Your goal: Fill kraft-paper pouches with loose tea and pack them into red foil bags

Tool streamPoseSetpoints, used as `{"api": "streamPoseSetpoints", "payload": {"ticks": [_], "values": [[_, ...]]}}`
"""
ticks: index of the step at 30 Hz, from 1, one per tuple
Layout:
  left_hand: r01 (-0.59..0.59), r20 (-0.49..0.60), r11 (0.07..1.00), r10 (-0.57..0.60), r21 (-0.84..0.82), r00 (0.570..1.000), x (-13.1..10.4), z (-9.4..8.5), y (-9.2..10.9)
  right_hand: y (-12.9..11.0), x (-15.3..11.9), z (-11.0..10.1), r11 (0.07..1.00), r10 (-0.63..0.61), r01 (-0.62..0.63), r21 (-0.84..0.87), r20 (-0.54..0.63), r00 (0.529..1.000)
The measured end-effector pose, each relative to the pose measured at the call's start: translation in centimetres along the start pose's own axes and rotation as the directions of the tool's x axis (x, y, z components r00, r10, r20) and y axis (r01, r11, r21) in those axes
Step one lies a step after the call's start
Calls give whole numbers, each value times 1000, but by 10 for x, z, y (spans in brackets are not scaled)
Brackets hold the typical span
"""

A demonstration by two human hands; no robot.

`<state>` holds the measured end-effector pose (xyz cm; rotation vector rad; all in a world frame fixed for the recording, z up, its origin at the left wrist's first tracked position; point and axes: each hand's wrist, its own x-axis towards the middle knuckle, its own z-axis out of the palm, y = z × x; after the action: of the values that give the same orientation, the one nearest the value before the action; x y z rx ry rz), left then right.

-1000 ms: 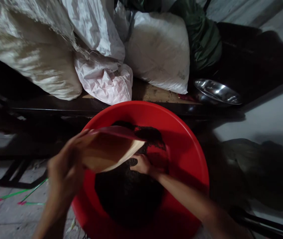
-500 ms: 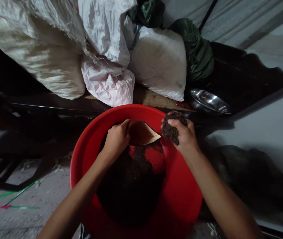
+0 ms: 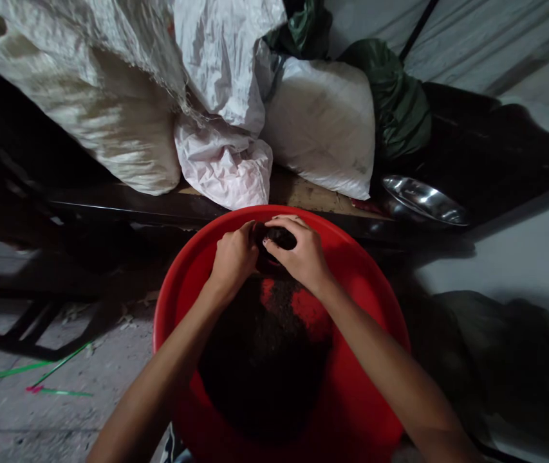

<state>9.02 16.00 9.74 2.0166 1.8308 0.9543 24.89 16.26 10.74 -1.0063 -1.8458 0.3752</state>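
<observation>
A clump of dark, crumbly material (image 3: 282, 238) sits inside the curve of the right hand (image 3: 298, 247), between its thumb and fingers; this grip is rounded, narrowed about the clump. Just left of it, the left hand (image 3: 235, 257) pinches the edge of a pouch (image 3: 267, 261), its thumb and fingers close together; the pouch is in shadow and mostly covered, so how far the clump enters it I cannot tell. Both hands are over the far part of a red tub (image 3: 371, 315), above more dark material (image 3: 264, 373) inside it. Beyond the tub's rim, a dark table (image 3: 143, 202) bears a pinkish sack (image 3: 228, 167), a full white sack (image 3: 325, 125) and a metal bowl (image 3: 426, 198).
</observation>
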Motion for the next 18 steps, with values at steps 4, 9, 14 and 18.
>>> {"api": "streamPoseSetpoints", "payload": {"ticks": [4, 9, 14, 18], "values": [[26, -8, 1000, -26, -10, 1000, 0, -5, -5, -2, -8, -28, 999, 0, -5, -38, -129, 992], [57, -44, 995, -61, -86, 997, -7, -17, -18, 99, -46, -40, 955, 195, -254, -154, -321, 927], [147, -58, 953, -168, -265, 984, -34, -45, -37, 223, -101, 5, 745, 573, -537, -396, -33, 819], [254, -195, 934, -306, -252, 932, -73, -77, -52, 261, -103, 62, 781, 557, -496, -379, 62, 828]]}}
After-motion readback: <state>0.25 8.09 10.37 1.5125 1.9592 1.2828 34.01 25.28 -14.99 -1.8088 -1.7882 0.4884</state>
